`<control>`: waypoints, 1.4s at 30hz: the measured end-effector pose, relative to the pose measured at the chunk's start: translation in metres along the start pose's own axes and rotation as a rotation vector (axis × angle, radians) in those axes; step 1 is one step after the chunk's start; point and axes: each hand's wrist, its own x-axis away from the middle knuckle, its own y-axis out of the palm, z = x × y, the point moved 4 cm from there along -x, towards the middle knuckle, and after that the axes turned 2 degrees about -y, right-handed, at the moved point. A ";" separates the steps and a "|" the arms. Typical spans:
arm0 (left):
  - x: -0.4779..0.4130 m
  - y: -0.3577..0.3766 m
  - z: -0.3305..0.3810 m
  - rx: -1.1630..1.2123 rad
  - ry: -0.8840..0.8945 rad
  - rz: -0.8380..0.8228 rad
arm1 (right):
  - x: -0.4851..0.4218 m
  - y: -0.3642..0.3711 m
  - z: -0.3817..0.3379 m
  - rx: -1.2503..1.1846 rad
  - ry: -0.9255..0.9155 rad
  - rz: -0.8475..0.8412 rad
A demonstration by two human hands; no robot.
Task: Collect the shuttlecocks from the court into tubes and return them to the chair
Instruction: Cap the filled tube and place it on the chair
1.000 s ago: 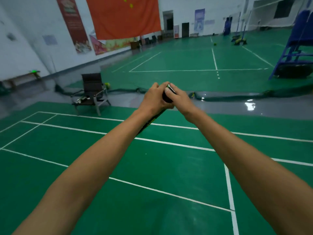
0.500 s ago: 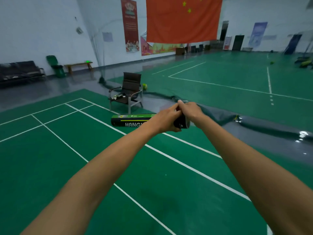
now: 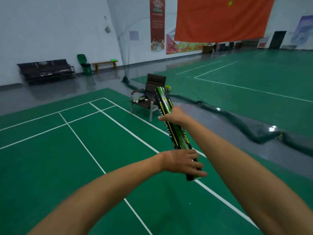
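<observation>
A long black and green shuttlecock tube (image 3: 177, 134) is held in front of me, tilted with its far end pointing at the chair. My right hand (image 3: 174, 115) grips it around the middle. My left hand (image 3: 183, 161) is wrapped over its near end. The brown chair (image 3: 152, 85) stands at the court's edge just beyond the tube. Another tube (image 3: 140, 99) lies on its seat with small white things beside it. No loose shuttlecocks show on the green floor.
A net (image 3: 237, 119) lies bunched on the grey floor strip to the right. A dark bench (image 3: 45, 70), a green bin (image 3: 84, 65) and a wooden bench (image 3: 105, 63) line the far wall. A yellow-green ball (image 3: 168, 88) lies behind the chair.
My view has swung left and the chair is nearer. The tube turned from lying sideways to pointing away; my right hand slid to its middle and my left hand took the near end.
</observation>
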 end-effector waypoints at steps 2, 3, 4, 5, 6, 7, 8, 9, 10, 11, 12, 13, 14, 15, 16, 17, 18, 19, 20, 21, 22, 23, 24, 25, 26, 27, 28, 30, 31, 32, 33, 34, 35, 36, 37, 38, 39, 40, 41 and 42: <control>0.016 0.035 0.002 0.004 0.040 -0.022 | -0.048 0.017 -0.006 -0.054 0.019 0.046; 0.028 0.057 0.000 0.021 0.041 -0.041 | -0.077 0.030 -0.008 -0.081 0.015 0.057; 0.043 0.077 -0.006 0.067 0.033 -0.080 | -0.104 0.042 -0.011 -0.107 0.008 0.062; 0.060 0.098 -0.014 0.125 0.017 -0.125 | -0.129 0.054 -0.014 -0.138 0.009 0.058; 0.077 0.118 -0.028 0.180 -0.014 -0.192 | -0.154 0.065 -0.017 -0.168 0.009 0.054; 0.095 0.142 -0.044 0.201 -0.041 -0.280 | -0.181 0.077 -0.020 -0.198 0.010 0.052; 0.112 0.166 -0.061 0.164 -0.064 -0.342 | -0.208 0.087 -0.024 -0.222 0.007 0.047; 0.131 0.189 -0.082 0.110 -0.093 -0.397 | -0.234 0.097 -0.030 -0.242 0.002 0.041; 0.150 0.213 -0.106 0.090 -0.137 -0.406 | -0.263 0.106 -0.036 -0.259 -0.009 0.038; 0.171 0.232 -0.130 0.137 -0.205 -0.395 | -0.291 0.112 -0.046 -0.267 -0.026 0.042; 0.195 0.250 -0.156 0.242 -0.293 -0.338 | -0.319 0.118 -0.056 -0.273 -0.050 0.062; 0.219 0.264 -0.184 0.356 -0.423 -0.286 | -0.345 0.123 -0.066 -0.275 -0.078 0.081; 0.246 0.277 -0.216 0.380 -0.577 -0.214 | -0.369 0.128 -0.077 -0.278 -0.122 0.102; 0.273 0.289 -0.246 0.358 -0.739 -0.159 | -0.390 0.134 -0.088 -0.285 -0.165 0.118; 0.299 0.299 -0.274 0.295 -0.886 -0.078 | -0.412 0.140 -0.099 -0.292 -0.214 0.130; 0.323 0.308 -0.301 0.269 -1.028 -0.007 | -0.431 0.146 -0.110 -0.303 -0.260 0.132; 0.347 0.317 -0.326 0.293 -1.186 0.074 | -0.450 0.153 -0.121 -0.314 -0.310 0.128; 0.368 0.326 -0.348 0.384 -1.355 0.144 | -0.468 0.159 -0.132 -0.311 -0.344 0.116; 0.386 0.338 -0.370 0.494 -1.502 0.195 | -0.487 0.165 -0.143 -0.301 -0.384 0.102; 0.400 0.350 -0.392 0.586 -1.617 0.251 | -0.506 0.171 -0.154 -0.287 -0.415 0.089; 0.413 0.363 -0.413 0.648 -1.703 0.316 | -0.527 0.179 -0.165 -0.277 -0.451 0.078; 0.424 0.376 -0.433 0.696 -1.766 0.381 | -0.548 0.186 -0.175 -0.267 -0.479 0.067; 0.433 0.392 -0.452 0.737 -1.806 0.439 | -0.572 0.195 -0.184 -0.253 -0.505 0.060; 0.442 0.409 -0.472 0.772 -1.831 0.481 | -0.597 0.205 -0.194 -0.232 -0.526 0.056; 0.450 0.428 -0.492 0.803 -1.840 0.513 | -0.623 0.214 -0.204 -0.210 -0.552 0.058; 0.458 0.448 -0.512 0.838 -1.851 0.553 | -0.649 0.224 -0.213 -0.191 -0.570 0.056; 0.466 0.467 -0.531 0.880 -1.861 0.619 | -0.675 0.234 -0.222 -0.179 -0.587 0.052; 0.483 0.508 -0.567 0.973 -1.890 0.777 | -0.728 0.253 -0.239 -0.167 -0.598 0.046; 0.492 0.529 -0.586 1.014 -1.903 0.843 | -0.754 0.260 -0.247 -0.163 -0.593 0.042; 0.502 0.550 -0.607 1.048 -1.910 0.889 | -0.783 0.267 -0.256 -0.154 -0.581 0.033; 0.513 0.571 -0.628 1.070 -1.912 0.915 | -0.811 0.272 -0.265 -0.136 -0.566 0.016; 0.525 0.590 -0.651 1.077 -1.909 0.930 | -0.842 0.277 -0.275 -0.109 -0.548 -0.012; 0.537 0.610 -0.672 1.080 -1.905 0.930 | -0.871 0.282 -0.283 -0.074 -0.530 -0.041; 0.548 0.628 -0.693 1.085 -1.892 0.918 | -0.901 0.285 -0.289 -0.041 -0.514 -0.050; 0.558 0.645 -0.714 1.082 -1.875 0.897 | -0.928 0.286 -0.295 0.000 -0.490 -0.049; 0.566 0.663 -0.733 1.077 -1.864 0.873 | -0.953 0.287 -0.298 0.042 -0.457 -0.046; 0.574 0.681 -0.750 1.067 -1.859 0.848 | -0.977 0.288 -0.299 0.080 -0.429 -0.050; 0.580 0.701 -0.765 1.056 -1.854 0.821 | -1.001 0.288 -0.299 0.113 -0.416 -0.054; 0.585 0.719 -0.781 1.049 -1.841 0.791 | -1.025 0.288 -0.299 0.149 -0.409 -0.052; 0.589 0.737 -0.796 1.045 -1.824 0.756 | -1.049 0.287 -0.299 0.190 -0.400 -0.049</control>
